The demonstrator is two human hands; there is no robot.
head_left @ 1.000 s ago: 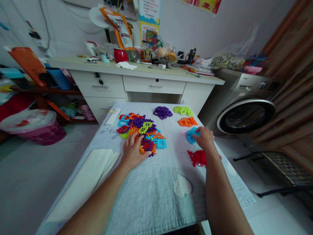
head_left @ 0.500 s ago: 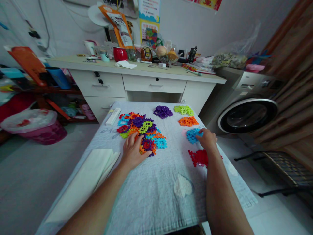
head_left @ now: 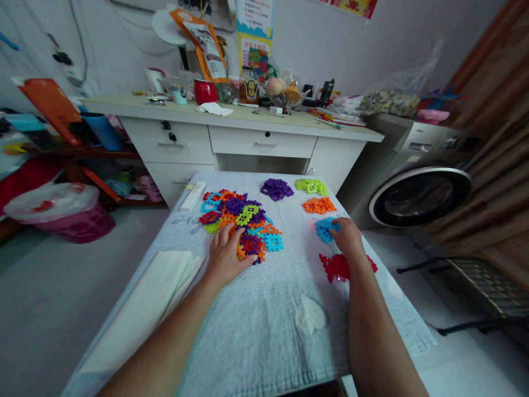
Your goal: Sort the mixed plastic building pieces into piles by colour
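Note:
A mixed heap of coloured plastic interlocking tiles [head_left: 239, 220] lies on a table covered by a pale cloth [head_left: 264, 325]. My left hand [head_left: 226, 256] rests flat on the heap's near edge, fingers spread over the tiles. To the right lie sorted groups: purple tiles [head_left: 276, 189], green tiles [head_left: 311, 186], orange tiles [head_left: 318, 205], blue tiles [head_left: 324, 229] and red tiles [head_left: 336, 267]. My right hand [head_left: 349, 238] lies on the right side of the blue group, fingers curled down onto the tiles. Whether it grips one is hidden.
A folded white cloth [head_left: 144, 303] lies at the table's left front. A white bar-shaped object [head_left: 192, 197] sits at the far left corner. Behind stands a cluttered white desk [head_left: 231, 132]; a washing machine [head_left: 417, 187] is at right, a pink bin [head_left: 61, 215] at left.
My right hand slid slightly right then settled against the blue tiles. My left hand has stayed on the mixed heap. The view shifted a little.

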